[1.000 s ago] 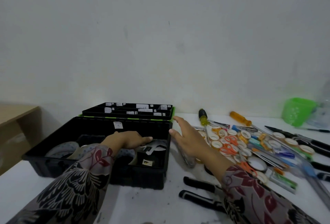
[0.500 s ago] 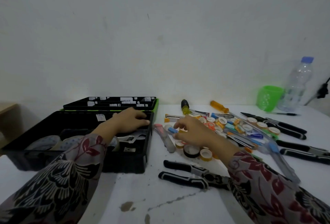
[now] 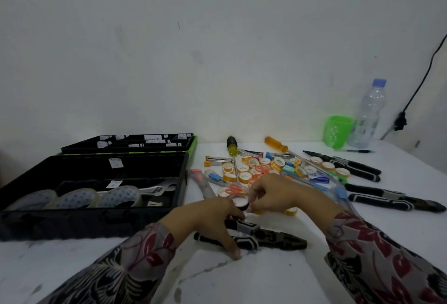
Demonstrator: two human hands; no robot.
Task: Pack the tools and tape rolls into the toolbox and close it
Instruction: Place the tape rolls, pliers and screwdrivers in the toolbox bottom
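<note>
Tools and small tape rolls with orange-and-white cores are lying scattered across the right half of the white counter. Near its front, the right hand is pinching a black tape roll between thumb and fingertips, holding it just above a pair of black-handled pliers. The left hand is lying spread and relaxed over the pliers' handles, grasping nothing, with its thumb tip touching the counter; whether its fingers are touching the black tape roll I cannot tell.

To the left, the black plastic toolbox is sitting open, its green-edged lid lying flat behind it. Three large clear tape rolls are leaning side by side inside, with a silver adjustable wrench beside them.

A yellow-and-black screwdriver and an orange-handled screwdriver are lying at the far side of the pile, small orange scissors just beyond the hands. More black-handled pliers are resting further right. A green plastic cup and a clear water bottle are standing near the wall.
</note>
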